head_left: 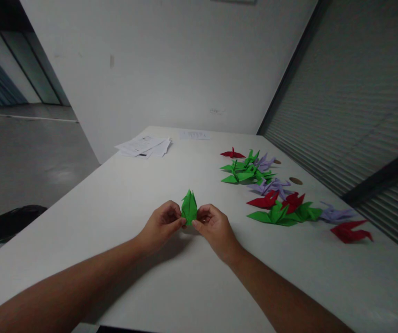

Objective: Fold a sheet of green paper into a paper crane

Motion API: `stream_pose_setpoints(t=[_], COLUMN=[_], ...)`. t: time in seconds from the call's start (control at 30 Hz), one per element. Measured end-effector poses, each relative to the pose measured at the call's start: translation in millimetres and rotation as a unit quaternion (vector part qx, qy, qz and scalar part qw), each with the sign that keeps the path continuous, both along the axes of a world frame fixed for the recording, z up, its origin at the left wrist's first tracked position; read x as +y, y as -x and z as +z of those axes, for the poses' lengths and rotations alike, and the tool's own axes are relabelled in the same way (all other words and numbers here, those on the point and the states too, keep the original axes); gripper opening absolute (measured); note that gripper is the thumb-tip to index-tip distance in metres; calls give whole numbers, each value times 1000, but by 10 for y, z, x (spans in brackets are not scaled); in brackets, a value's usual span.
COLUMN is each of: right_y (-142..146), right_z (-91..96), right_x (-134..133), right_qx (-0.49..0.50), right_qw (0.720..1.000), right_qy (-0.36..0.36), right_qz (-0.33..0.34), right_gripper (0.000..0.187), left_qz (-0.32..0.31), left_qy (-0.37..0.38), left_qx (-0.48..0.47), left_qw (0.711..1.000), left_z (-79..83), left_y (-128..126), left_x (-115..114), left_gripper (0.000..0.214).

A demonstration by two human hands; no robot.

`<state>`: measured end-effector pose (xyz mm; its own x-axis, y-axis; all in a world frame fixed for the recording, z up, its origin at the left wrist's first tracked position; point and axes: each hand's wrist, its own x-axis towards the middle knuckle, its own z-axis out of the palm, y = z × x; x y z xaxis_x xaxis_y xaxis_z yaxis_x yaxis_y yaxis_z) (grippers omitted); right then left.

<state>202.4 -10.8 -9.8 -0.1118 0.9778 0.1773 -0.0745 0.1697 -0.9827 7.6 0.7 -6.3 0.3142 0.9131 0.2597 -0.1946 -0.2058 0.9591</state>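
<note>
A small green origami crane [189, 208], its wings folded upright and close together, is held just above the white table [139, 286]. My left hand [164, 221] pinches its lower left edge between thumb and fingers. On the opposite side, my right hand [217, 226] grips the lower right edge the same way. A small bent point sticks out at the crane's upper left. The fingertips behind the paper are hidden.
Green, purple and red paper cranes lie along the table's right side, a red crane [349, 232] nearest. Paper sheets [143, 145] rest at the far left. Round holes such as this one [296, 181] are near the blinds [351, 88]. A black-lined bin [11, 223] stands on the floor.
</note>
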Motion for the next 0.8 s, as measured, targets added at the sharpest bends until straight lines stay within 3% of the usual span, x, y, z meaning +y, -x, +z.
stream_pose_setpoints(t=[0.17,0.33,0.5,0.8], right_y=[0,-4,-13,-49], right_z=[-17,21,40,64], right_x=[-17,-24,-14,-28], right_qx=[2,5,13,-29], right_qw=[997,998,997,995], right_qy=[-71,-63,-69,-90], right_qz=[2,31,37,15], right_gripper=[26,14,1,10], left_qz=[-20,-39,-19,9], left_qy=[7,-6,-1,38], left_qx=[-19,8,-2,11], left_qw=[1000,999,1000,999], left_z=[8,24,-34,-6], left_y=[-6,18,38,39], left_x=[-11,-20,14,-21], left_gripper=[32,26,22,20])
